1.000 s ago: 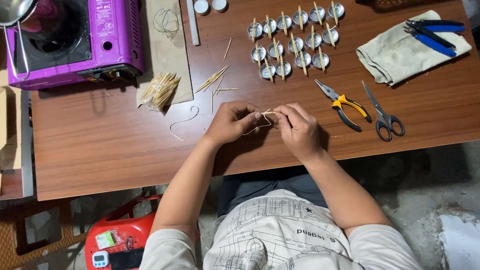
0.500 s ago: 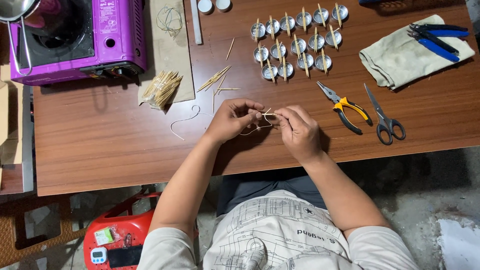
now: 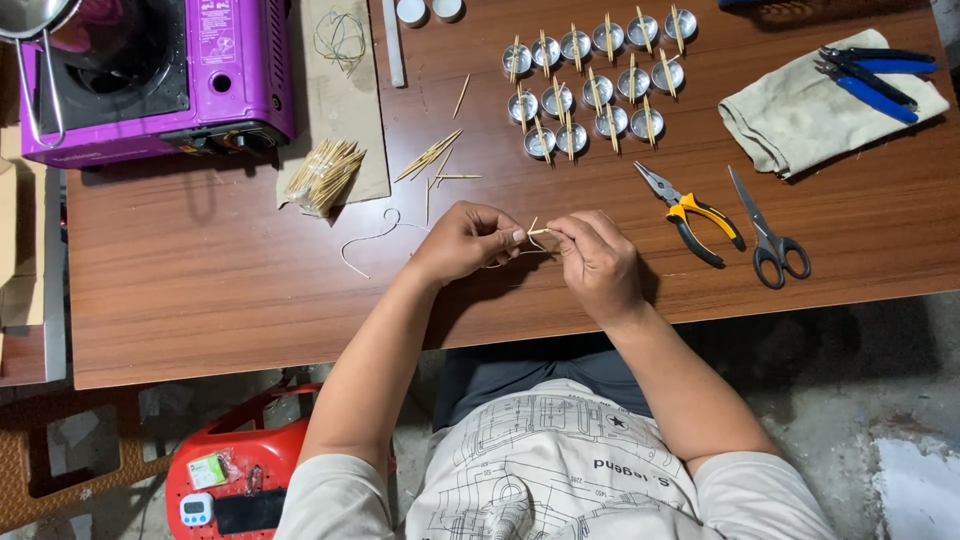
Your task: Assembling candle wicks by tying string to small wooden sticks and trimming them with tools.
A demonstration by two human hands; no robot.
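Note:
My left hand [image 3: 462,241] and my right hand [image 3: 595,258] meet over the front middle of the wooden table [image 3: 200,290]. Between their fingertips they pinch a pair of thin wooden sticks [image 3: 536,231] with a pale string wick. A loose length of the same string [image 3: 365,240] lies on the table left of my left hand. Several small round metal cups [image 3: 590,85], each with sticks laid across it, stand in rows at the far middle. Loose sticks [image 3: 432,160] lie just beyond my hands.
A purple portable gas stove [image 3: 170,80] with a metal pot sits at far left. A bundle of sticks [image 3: 325,175] lies on a brown mat. Yellow-handled pliers [image 3: 690,212], scissors [image 3: 768,238] and a cloth [image 3: 810,110] with blue pliers are on the right. A red stool [image 3: 240,480] stands below.
My hands have stayed together at the same spot, with only small finger movement on the sticks and string. Nothing else on the table has moved.

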